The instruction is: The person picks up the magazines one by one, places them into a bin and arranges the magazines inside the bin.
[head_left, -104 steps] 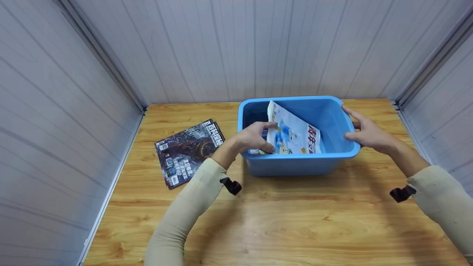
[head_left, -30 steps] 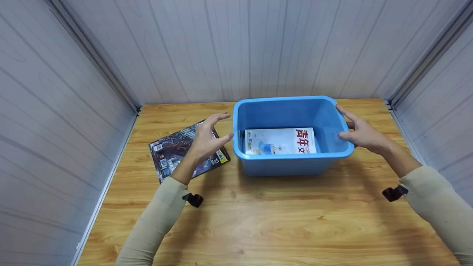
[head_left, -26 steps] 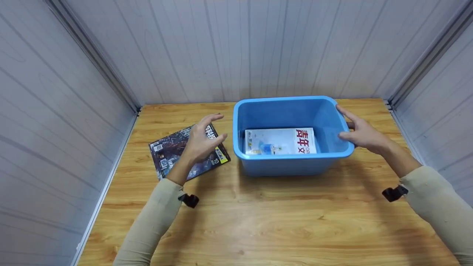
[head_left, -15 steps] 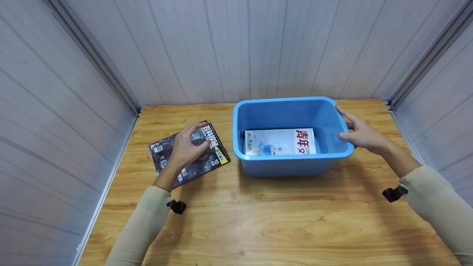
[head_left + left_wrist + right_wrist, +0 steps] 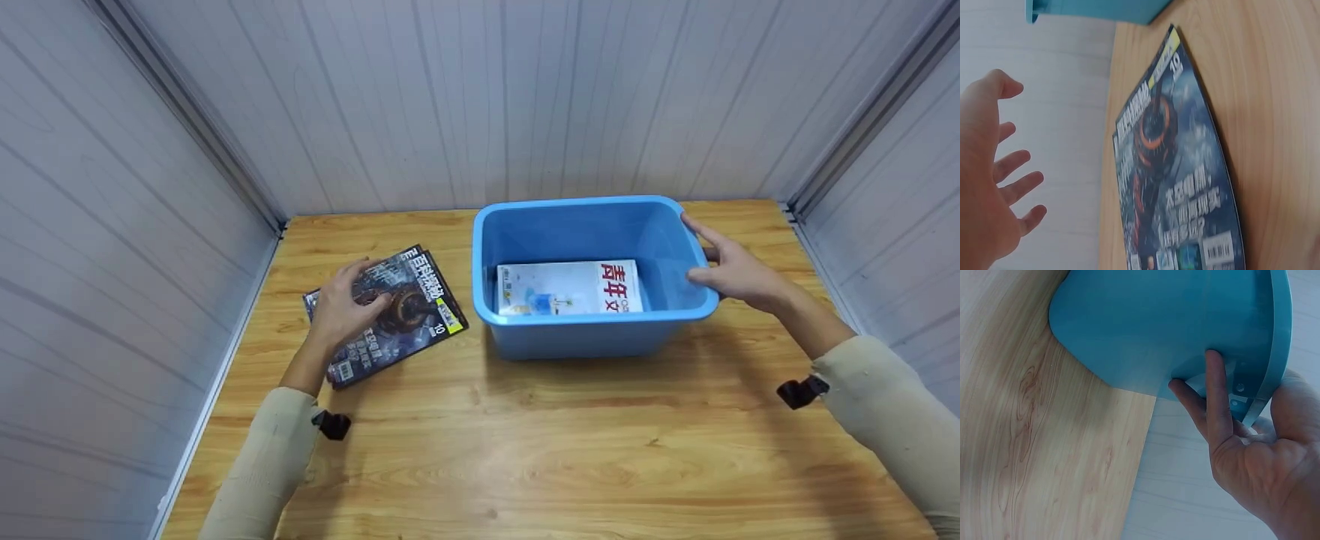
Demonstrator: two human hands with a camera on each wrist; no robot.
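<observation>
A wooden table (image 5: 555, 450) with a warm, knotted grain fills the floor of a narrow booth; pale grey panelled walls (image 5: 480, 97) close it in on three sides, their seams running upright at the back and slanting along the flanks; metal corner strips (image 5: 191, 124) mark where the panels join; the light is soft and even, casting faint shadows on the wood.

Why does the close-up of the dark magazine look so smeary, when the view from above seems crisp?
Left wrist view: the dark magazine sits very near the lens, its cover print soft and blurred. Head view: sharp and evenly lit, with soft shadows under the blue bin; the wall lines bow outward, a wide-angle effect.
</observation>
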